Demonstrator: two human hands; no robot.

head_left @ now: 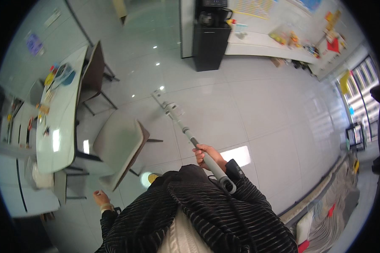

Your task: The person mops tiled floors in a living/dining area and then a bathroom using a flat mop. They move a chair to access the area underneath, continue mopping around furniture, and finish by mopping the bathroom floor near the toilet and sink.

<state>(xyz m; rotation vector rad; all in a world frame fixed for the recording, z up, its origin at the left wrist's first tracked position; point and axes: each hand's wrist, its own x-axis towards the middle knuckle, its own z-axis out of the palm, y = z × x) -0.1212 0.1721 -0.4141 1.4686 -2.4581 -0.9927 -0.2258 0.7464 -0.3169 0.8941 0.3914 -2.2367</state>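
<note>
My right hand (209, 156) is closed around the pale grey-green shaft of a long-handled floor cleaner (185, 130), a mop or stick vacuum. The shaft slants away to the far left, and its flat head (158, 97) rests on the tiles. Its looped handle end lies near my right forearm. My left hand (101, 198) hangs apart at the lower left, near a light chair (120, 147). The fingers there look curled; whether they hold anything small cannot be made out.
A white-topped dining table (57, 145) with several small items stands at the left, a dark chair (92, 78) beside it. Beyond is a black drinks cabinet (211, 48) next to a white wall shelf (261, 49). A sofa (325, 211) with a grey cover lies at lower right.
</note>
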